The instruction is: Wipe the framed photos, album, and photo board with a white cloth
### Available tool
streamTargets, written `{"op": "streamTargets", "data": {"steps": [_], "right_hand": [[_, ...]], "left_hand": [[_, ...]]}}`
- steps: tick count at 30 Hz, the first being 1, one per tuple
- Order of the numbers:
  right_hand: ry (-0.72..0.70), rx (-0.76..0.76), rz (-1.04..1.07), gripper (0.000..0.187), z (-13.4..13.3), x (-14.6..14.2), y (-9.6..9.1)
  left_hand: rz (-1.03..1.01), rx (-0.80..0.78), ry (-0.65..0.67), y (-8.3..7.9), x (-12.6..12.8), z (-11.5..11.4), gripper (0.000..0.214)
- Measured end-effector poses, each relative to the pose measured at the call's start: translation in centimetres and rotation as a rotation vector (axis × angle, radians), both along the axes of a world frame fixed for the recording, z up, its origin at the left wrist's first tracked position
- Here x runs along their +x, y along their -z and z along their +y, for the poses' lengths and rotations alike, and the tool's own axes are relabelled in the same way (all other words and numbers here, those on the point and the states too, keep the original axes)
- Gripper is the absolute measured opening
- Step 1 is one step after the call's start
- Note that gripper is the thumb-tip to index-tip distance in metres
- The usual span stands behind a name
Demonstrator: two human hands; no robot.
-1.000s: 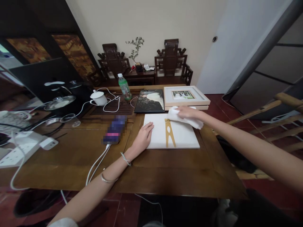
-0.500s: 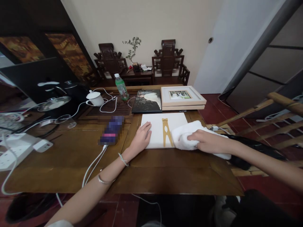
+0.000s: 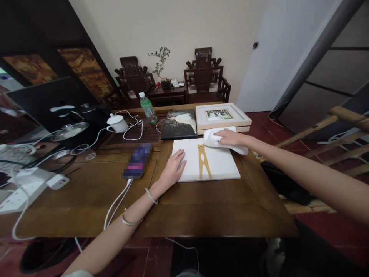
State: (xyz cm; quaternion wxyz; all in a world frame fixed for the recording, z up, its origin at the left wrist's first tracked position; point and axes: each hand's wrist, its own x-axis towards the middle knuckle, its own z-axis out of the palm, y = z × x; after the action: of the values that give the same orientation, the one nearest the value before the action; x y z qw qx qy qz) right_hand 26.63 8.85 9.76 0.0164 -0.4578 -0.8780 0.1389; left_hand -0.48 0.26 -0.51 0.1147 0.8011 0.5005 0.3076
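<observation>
A flat white board [image 3: 221, 167] lies on the wooden table, and a gold-coloured easel-like stand piece [image 3: 202, 163] with two legs is on its face. My left hand [image 3: 173, 166] rests flat on the board's left edge, fingers stretched out and holding nothing. In my right hand [image 3: 229, 137] is a bunched white cloth [image 3: 211, 137], pressed at the board's upper right edge, close to the top of the gold piece. Part of the board's far corner is hidden under the cloth.
Behind the board lie a dark photo panel [image 3: 179, 124] and stacked pale wooden frames [image 3: 223, 116]. To the left are a phone [image 3: 137, 161] on a cable, a white lidded cup [image 3: 117, 124], a green bottle [image 3: 148, 108] and a power strip [image 3: 24, 190].
My right hand has carried the white cloth from the board's lower right side up to its far right edge, uncovering the lower right corner. My left hand stays in place.
</observation>
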Motion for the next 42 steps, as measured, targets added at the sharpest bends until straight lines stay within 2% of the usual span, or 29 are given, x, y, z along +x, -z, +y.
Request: {"op": "streamTargets", "data": {"steps": [2, 5, 8, 13, 17, 19, 21, 27, 30, 33, 37, 39, 42], "right_hand": [[0.002, 0.017, 0.000, 0.039, -0.3, -0.1, 0.1], [-0.072, 0.009, 0.024, 0.032, -2.3, 0.1, 0.2], [-0.123, -0.017, 0.047, 0.026, -5.9, 0.7, 0.4], [-0.073, -0.064, -0.002, 0.028, -12.8, 1.6, 0.4], [-0.066, -0.172, -0.023, 0.028, -15.8, 1.8, -0.2], [-0.066, -0.200, -0.015, 0.029, -15.7, 1.8, -0.5], [-0.070, -0.193, 0.004, 0.027, -14.5, 1.8, -0.7], [-0.159, -0.128, 0.090, 0.013, -7.1, 1.2, -0.2], [-0.132, -0.065, 0.096, 0.013, -3.4, 0.8, 0.1], [-0.089, -0.002, 0.084, 0.017, -1.2, 0.4, 0.7], [-0.083, 0.057, 0.068, 0.021, -1.4, 0.5, 1.7], [-0.088, 0.073, 0.052, 0.024, -3.0, 0.7, 2.2], [-0.085, 0.071, 0.041, 0.029, -6.7, 1.2, 2.5]], "left_hand": [[0.001, -0.008, 0.003, 0.0, 0.0, 0.0, 0.037], [-0.002, -0.011, 0.004, -0.1, 0.0, 0.0, 0.037], [-0.001, -0.019, -0.001, -0.2, 0.1, -0.1, 0.037], [0.024, -0.004, 0.004, -0.1, 0.1, -0.1, 0.037], [0.039, 0.009, 0.002, -0.2, 0.1, 0.0, 0.036], [0.052, -0.001, -0.003, -0.2, 0.2, 0.0, 0.037], [0.061, -0.006, -0.013, -0.3, 0.2, 0.0, 0.037], [0.075, -0.014, -0.012, -0.2, 0.1, -0.1, 0.037], [0.069, -0.020, -0.010, -0.2, 0.1, -0.1, 0.038], [0.060, -0.014, -0.005, -0.2, 0.1, -0.1, 0.037], [0.068, -0.019, -0.004, -0.3, 0.1, -0.1, 0.038], [0.069, -0.019, -0.006, -0.3, 0.1, -0.1, 0.037], [0.072, -0.015, -0.008, -0.3, 0.1, -0.1, 0.037]]}}
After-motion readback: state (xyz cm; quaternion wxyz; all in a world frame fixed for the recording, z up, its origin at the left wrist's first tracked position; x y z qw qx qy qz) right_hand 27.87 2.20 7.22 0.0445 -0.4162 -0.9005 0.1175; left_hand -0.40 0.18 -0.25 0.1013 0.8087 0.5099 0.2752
